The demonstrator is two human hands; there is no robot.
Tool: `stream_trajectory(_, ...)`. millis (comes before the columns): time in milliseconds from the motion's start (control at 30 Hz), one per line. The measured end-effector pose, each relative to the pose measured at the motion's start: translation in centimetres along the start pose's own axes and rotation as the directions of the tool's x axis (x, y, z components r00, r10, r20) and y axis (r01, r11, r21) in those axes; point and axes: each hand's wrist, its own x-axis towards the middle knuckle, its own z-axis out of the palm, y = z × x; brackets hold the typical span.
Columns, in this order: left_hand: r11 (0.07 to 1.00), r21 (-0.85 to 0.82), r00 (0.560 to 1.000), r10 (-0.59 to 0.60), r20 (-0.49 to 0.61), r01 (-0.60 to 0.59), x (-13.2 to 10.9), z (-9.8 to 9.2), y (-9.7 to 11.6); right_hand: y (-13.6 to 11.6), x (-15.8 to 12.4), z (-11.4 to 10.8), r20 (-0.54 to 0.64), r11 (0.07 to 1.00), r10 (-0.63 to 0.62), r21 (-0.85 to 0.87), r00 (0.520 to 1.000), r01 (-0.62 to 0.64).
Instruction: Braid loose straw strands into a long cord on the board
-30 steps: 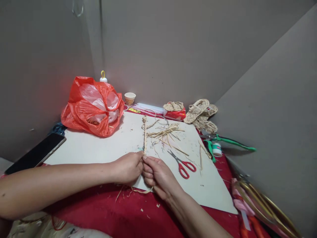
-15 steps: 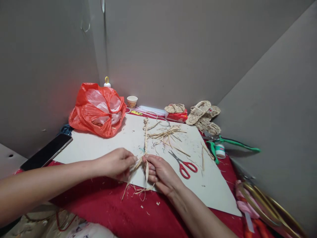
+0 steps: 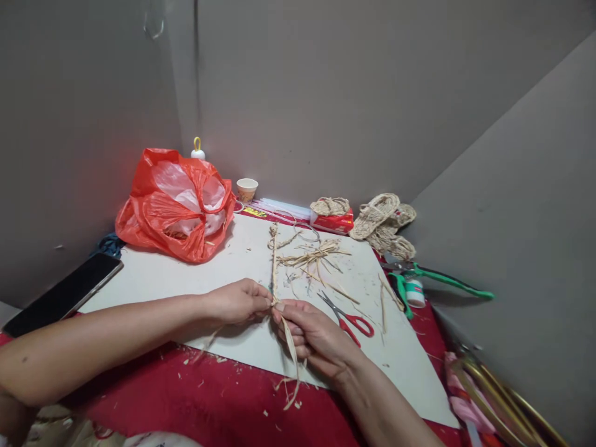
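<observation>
A thin straw braid (image 3: 274, 264) runs away from me up the middle of the white board (image 3: 209, 273). At its near end my left hand (image 3: 244, 302) is closed, thumb and fingers pinching the straw strands. Close against it, my right hand (image 3: 311, 332) also pinches the strands. Loose straw strands (image 3: 291, 347) hang from between the fingers towards the board's near edge. To the right of my right hand lie red-handled scissors (image 3: 347, 316), partly covered by it. A bundle of loose straw (image 3: 321, 251) is spread beside the braid.
A red plastic bag (image 3: 177, 211) sits at the back left, near a phone (image 3: 65, 295) and a paper cup (image 3: 246, 189). Woven straw sandals (image 3: 379, 217) are stacked at the back right. Green-handled pliers (image 3: 451, 282) and a small bottle (image 3: 415, 292) are on the right.
My left hand has moved in to meet my right hand at the braid's end. The hanging strands now swing more to the right. My view has shifted slightly.
</observation>
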Motion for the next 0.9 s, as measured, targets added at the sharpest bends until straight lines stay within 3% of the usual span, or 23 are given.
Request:
stream_trajectory(100,0.971,0.226,0.996,0.089,-0.015,-0.083,0.1,-0.3,0.0,-0.2,-0.1,-0.2,0.021,0.998,0.011,-0.063,1.0,-0.01)
stream_trajectory(233,0.942,0.324,0.995,0.096,0.003,-0.092,0.4,-0.6,-0.3,0.0,0.1,-0.4,0.003,0.988,-0.008,-0.151,1.0,0.008)
stream_trajectory(533,1.0,-0.007,0.997,-0.019,0.072,0.02,0.3,-0.3,-0.3,0.4,0.1,-0.7,-0.057,0.844,-0.198,-0.518,0.979,0.14)
stream_trajectory(767,0.995,-0.076,0.998,-0.064,-0.025,0.062,0.4,0.7,-0.2,0.2,-0.2,-0.2,-0.027,0.688,-0.323,-0.693,0.946,0.215)
stream_trajectory(900,1.0,0.014,0.99,-0.007,-0.141,0.009,0.9,0.8,-1.1,0.1,-0.5,0.2,-0.031,0.544,-0.364,-0.818,0.931,0.185)
